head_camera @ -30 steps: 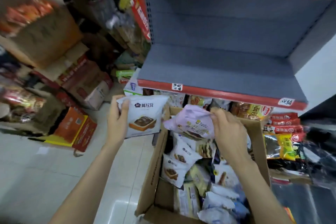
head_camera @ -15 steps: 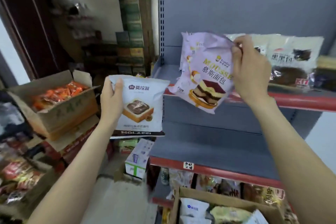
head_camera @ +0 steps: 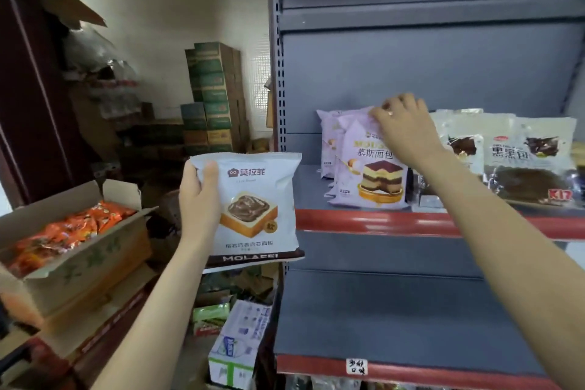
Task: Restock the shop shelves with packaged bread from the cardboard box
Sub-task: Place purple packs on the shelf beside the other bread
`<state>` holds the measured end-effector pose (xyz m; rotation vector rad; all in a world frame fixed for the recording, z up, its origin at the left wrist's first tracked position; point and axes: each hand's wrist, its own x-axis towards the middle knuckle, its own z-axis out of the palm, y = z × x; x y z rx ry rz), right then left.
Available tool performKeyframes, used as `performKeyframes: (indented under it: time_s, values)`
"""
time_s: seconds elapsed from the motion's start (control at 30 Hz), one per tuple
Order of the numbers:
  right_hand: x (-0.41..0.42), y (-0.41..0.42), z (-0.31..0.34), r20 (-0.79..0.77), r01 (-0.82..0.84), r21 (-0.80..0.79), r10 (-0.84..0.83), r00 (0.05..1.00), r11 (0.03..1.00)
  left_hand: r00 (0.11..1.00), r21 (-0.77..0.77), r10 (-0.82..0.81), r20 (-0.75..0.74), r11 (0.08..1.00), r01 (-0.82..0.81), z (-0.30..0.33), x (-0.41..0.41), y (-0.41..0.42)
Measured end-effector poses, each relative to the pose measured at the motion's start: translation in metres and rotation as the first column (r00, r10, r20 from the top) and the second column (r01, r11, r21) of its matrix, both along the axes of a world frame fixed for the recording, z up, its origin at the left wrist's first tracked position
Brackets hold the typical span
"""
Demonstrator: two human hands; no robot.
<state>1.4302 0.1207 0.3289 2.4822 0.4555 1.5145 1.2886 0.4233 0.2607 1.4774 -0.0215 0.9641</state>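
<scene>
On grey shelf (head_camera: 316, 187), right hand (head_camera: 400, 127) seemingly pinches lilac packet (head_camera: 364, 174); left hand (head_camera: 198, 199) grips white packet (head_camera: 256, 209)

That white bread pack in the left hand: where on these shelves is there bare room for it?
The lower shelf is bare grey. On the upper shelf, a free strip lies left of the purple mousse bread packs. Rightward it is crowded: right hand, then black bread packs.

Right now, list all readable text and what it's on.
"莫拉菲", "MOLAFFI": white bread pack in left hand.
"慕斯面包": lilac mousse bread pack, gripped by right hand.
"黑黑包", "K17": dark bread pack.
Shelf price tag, green box print: unreadable.
</scene>
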Motion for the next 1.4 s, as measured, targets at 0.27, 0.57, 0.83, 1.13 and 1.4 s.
performKeyframes:
  time_s: [0.27, 0.57, 0.83, 1.13, 1.4]
  values:
    - [-0.101, 0.057, -0.045, -0.101, -0.457, 0.550, 0.599, 0.795, 0.699, 0.998, 0.008, -0.056, -0.028, 0.998, 0.056, 0.009, 0.008, 0.010]
    - [-0.162, 0.110, -0.048, -0.256, -0.516, 0.625, 0.778, 0.573, 0.586, 0.966, -0.216, -0.240, 0.096, 0.942, 0.255, 0.066, 0.003, -0.026]
    - [-0.095, 0.124, -0.005, 0.016, -0.423, 0.463, 0.470, 0.882, 0.779, 0.845, 0.077, -0.527, -0.088, 0.843, 0.533, 0.105, 0.076, -0.024]
    - [0.018, 0.176, 0.003, -0.167, -0.050, 0.341, 0.113, 0.980, 0.939, 0.767, 0.474, -0.284, -0.575, 0.648, 0.595, 0.020, 0.218, 0.017]
    - [0.104, 0.187, -0.044, -0.608, 0.096, 0.610, 0.387, 0.693, 0.786, 0.641, 0.287, -0.456, -0.618, 0.628, 0.723, -0.005, 0.237, 0.031]
